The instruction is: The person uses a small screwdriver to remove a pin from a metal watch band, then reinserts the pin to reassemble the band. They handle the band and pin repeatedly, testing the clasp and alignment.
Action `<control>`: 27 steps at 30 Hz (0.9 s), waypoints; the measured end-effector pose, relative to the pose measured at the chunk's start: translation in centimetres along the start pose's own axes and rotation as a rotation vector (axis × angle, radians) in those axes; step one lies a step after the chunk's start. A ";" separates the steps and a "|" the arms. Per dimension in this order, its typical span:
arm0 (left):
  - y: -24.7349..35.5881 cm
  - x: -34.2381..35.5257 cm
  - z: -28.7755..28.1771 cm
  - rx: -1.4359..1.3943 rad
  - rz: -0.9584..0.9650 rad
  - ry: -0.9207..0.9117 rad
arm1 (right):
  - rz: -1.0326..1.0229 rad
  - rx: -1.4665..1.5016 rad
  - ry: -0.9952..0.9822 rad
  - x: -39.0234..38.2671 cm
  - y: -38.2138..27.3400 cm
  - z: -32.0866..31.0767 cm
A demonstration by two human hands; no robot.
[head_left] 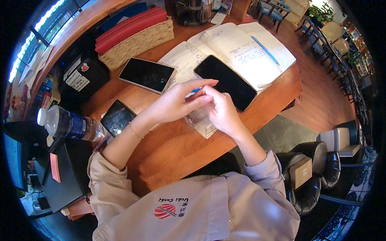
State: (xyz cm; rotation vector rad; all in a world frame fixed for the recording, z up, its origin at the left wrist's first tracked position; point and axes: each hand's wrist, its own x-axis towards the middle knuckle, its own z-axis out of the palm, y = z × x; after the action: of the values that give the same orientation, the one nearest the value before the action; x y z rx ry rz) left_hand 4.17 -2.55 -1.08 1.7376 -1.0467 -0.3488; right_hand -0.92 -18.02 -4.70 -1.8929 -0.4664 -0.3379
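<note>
My left hand (177, 100) and my right hand (225, 114) meet above the wooden counter. Both have their fingers curled in and touching. A small blue object (196, 90) shows between them, mostly covered, so its kind stays unclear. Under the right hand lies a crumpled piece of clear plastic (203, 125). Just beyond the hands, a large tablet-like device (227, 80) with a dark screen rests on the edge of an open notebook (237, 46). A pale-edged device (147, 75) lies to the left, beyond the left forearm. A black phone (118, 118) sits beside that forearm.
A blue pen (265, 50) lies on the notebook's handwritten pages. At the back, a woven basket (138, 46) holds red folders (130, 29). A water bottle (70, 123) lies tilted at left, near a black box (82, 76). Black padded seats (313, 160) stand at right.
</note>
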 end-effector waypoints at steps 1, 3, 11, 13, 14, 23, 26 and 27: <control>-0.2 0.0 0.1 0.003 0.007 0.008 | -0.004 -0.033 0.004 0.1 -0.1 0.1; -0.7 0.1 0.2 0.012 0.024 0.025 | 0.021 -0.071 0.002 0.1 0.2 0.2; -1.1 0.1 0.5 -0.159 -0.035 -0.043 | 0.041 -0.084 0.005 -0.2 0.4 0.4; -1.3 0.2 0.6 -0.188 -0.022 -0.027 | 0.039 -0.093 0.018 -0.4 0.5 0.4; -1.2 0.2 0.6 -0.187 -0.032 -0.032 | 0.045 -0.094 0.019 -0.4 0.5 0.4; -1.1 0.1 0.5 -0.114 -0.020 -0.064 | 0.027 -0.119 0.032 -0.9 0.7 0.5; -1.3 -0.3 0.2 -0.164 -0.064 -0.082 | 0.015 -0.105 0.048 -0.7 0.4 0.6; -1.4 -0.3 0.3 -0.193 -0.072 -0.087 | 0.008 -0.110 0.054 -0.7 0.4 0.6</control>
State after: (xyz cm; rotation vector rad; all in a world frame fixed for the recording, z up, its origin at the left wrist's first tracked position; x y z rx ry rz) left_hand 4.47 -2.37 -2.53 1.6006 -0.9797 -0.5569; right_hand -1.32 -17.70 -5.51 -1.9863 -0.4114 -0.4154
